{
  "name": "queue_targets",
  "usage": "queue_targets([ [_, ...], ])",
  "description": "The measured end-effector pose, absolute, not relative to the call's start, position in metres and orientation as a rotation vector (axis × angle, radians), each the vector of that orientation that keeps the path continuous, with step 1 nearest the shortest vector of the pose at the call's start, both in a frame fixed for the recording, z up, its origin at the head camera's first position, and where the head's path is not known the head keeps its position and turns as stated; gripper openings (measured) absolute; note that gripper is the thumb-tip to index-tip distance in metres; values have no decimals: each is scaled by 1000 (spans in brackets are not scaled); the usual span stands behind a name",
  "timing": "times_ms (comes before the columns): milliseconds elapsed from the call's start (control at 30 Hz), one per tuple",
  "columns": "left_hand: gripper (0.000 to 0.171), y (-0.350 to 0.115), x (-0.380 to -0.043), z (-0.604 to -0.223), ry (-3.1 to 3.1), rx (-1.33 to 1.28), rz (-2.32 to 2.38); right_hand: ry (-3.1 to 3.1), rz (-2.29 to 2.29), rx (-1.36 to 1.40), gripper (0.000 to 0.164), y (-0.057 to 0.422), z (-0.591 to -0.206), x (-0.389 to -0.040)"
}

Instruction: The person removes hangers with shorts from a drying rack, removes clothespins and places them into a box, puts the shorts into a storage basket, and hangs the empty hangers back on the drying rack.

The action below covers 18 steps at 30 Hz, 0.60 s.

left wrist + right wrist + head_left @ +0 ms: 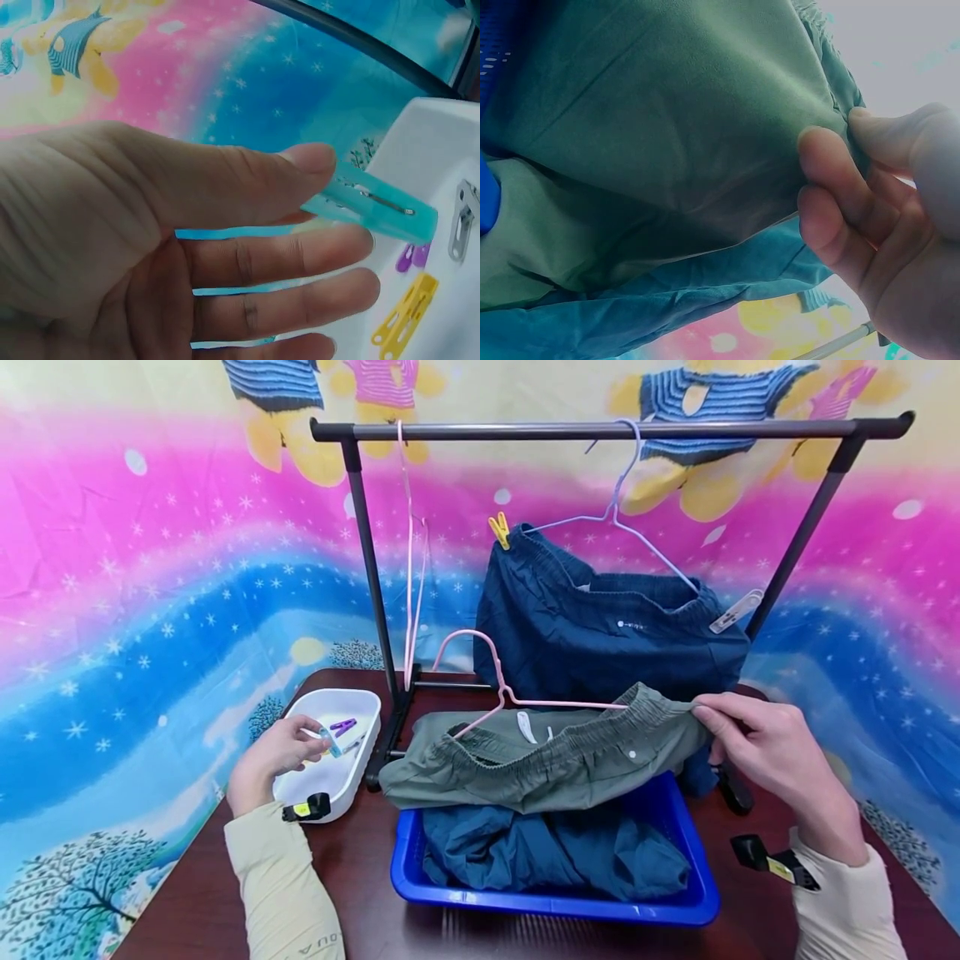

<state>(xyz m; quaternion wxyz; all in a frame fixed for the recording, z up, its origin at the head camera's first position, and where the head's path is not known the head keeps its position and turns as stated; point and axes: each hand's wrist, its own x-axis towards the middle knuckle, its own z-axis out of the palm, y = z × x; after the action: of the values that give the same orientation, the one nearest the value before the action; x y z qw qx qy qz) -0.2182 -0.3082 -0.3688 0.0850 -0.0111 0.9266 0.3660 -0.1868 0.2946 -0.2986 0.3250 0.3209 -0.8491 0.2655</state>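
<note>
Left fingers (277, 253) pinch a peg (390, 210), a tray (332, 781) beneath them. Right fingers (831, 161) pinch a green garment (592, 768), a basket (555, 908) lower left of them.

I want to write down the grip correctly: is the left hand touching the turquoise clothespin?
Touching. In the left wrist view, the left hand presses its thumb against the turquoise clothespin, with no gap between them.

The held garment (577, 781) is grey-green, the held clothespin (394, 214) teal, and the backdrop (150, 552) snowflake-flecked pink and blue.
</note>
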Motion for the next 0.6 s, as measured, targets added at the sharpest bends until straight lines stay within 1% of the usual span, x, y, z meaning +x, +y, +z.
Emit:
queue_targets([
  [300, 55, -311, -219, -371, 2787, -110, 962, -2207, 697, 859, 34, 296, -300, -188],
  [600, 48, -310, -219, -369, 2815, -140, 953, -2201, 702, 854, 34, 296, -301, -189],
])
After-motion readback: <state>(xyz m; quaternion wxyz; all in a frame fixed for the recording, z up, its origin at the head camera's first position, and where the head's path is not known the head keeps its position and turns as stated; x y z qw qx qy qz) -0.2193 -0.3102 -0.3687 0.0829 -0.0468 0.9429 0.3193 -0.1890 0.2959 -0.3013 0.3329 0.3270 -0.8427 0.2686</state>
